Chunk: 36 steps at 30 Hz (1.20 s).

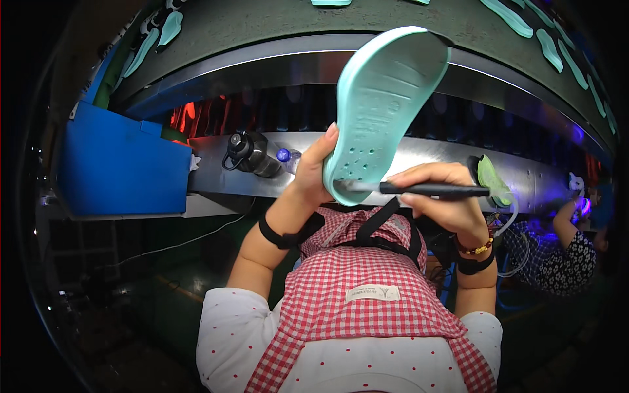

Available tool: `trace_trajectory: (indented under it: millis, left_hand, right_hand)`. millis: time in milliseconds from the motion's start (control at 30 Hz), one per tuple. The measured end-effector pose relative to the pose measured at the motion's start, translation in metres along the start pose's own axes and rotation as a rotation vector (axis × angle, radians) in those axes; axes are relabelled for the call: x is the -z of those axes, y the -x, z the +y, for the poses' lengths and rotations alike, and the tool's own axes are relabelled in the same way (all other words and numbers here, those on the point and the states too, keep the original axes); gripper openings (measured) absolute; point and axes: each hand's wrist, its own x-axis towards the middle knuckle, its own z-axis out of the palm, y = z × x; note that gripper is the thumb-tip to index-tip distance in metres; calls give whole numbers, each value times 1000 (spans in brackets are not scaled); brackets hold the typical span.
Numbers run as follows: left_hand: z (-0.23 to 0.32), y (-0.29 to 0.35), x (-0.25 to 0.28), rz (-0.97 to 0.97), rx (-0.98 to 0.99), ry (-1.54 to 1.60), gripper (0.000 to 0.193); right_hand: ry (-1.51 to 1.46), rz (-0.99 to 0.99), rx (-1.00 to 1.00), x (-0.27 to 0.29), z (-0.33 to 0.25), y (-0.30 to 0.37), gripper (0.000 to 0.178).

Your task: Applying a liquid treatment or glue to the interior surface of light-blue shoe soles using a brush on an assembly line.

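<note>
Upright in front of me stands a mint-green shoe sole (386, 98), its inner face with raised ridges and a cluster of small holes turned toward me. My left hand (314, 164) is closed round its lower left edge, the thumb along the side and the other fingers hidden behind. A brush (439, 190) with a black handle is pinched in my right hand (449, 206), lying nearly level. Its blurred tip reaches over the lower end of the sole, below the holes, and appears to touch it.
Beyond a metal edge, a dark green conveyor belt (275, 26) carries several mint soles. On the metal ledge (216, 177) are a dark bottle (255, 154) and a blue-capped bottle (288, 159). A blue box (131, 164) stands left; a lime-green object (491, 180) and another person (557, 255) are right.
</note>
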Motion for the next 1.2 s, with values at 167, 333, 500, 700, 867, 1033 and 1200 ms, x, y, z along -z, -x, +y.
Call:
trace_trajectory:
  millis: [167,333,500,700,867,1033,1200]
  left_hand:
    - [17,-8,3,-85,408,252,43]
    - [29,-12,-23,-112,539,-399,50]
    - [39,-8,-11,-59,617,-576,54]
    - [39,5,5,107,585,-348,48]
    - [58,17,-20,40,270,-448,49]
    - [71,6,1,11,405,247,63]
    - [-8,-13,13,-34,12,385,81]
  right_hand:
    - [177,-280,422,15,-10,5,24]
    - [314,-352,483,32,-9,-3,19]
    - [417,-327,532,38,-20,4,17]
    - [372,-224,591,40,6,12,15]
    - [288,48,420,32,11,17,20]
    - [260,-72,556,25,-4,35,20]
    - [333,189,504,9,7,9,21]
